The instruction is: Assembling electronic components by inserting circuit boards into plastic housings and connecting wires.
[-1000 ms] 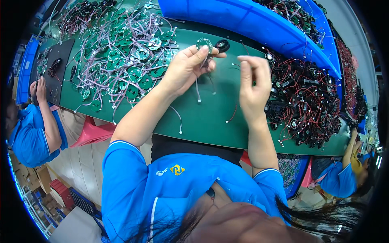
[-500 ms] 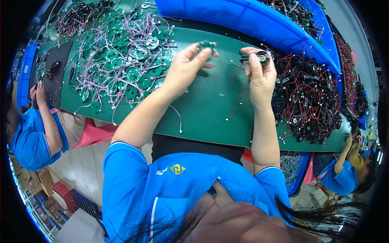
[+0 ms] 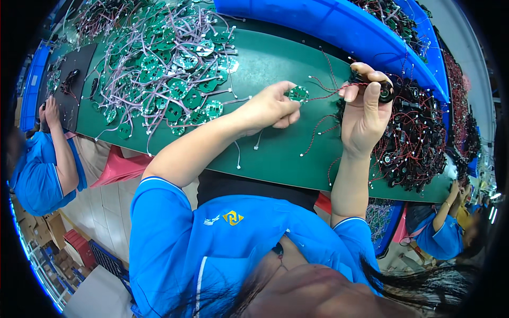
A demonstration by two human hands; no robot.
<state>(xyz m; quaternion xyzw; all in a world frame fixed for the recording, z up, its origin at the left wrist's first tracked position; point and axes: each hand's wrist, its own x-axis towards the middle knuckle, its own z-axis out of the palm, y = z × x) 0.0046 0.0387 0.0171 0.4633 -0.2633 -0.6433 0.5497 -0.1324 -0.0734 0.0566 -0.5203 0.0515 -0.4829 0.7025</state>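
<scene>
My left hand [image 3: 271,108] is closed, its fingertips pinching a small round green circuit board [image 3: 299,94] above the table. In my raised right hand [image 3: 365,119] is a black speaker unit [image 3: 385,91] with a round face, held between thumb and fingers. Thin red-and-black wires [image 3: 324,97] run from beside the right fingers toward the circuit board; whether they are plugged into it I cannot tell. A large pile of green circuit boards [image 3: 177,87] with pale ribbon-like wires spreads left of my left hand. Right of my right hand lies a heap of black speaker units [image 3: 411,143] with twisted red-and-black wires.
A long blue bin [image 3: 318,24] borders the far side of the green table [image 3: 265,58]. At the left, a person [image 3: 50,164] in blue works by a dark mat [image 3: 79,79]. Another person [image 3: 442,233] works at the right. A blue tray [image 3: 391,230] sits below the table's near edge.
Both hands have moved right, the right one turning its palm into view. The left hand now holds its circuit board near the red-and-black wires stretching from the right hand.
</scene>
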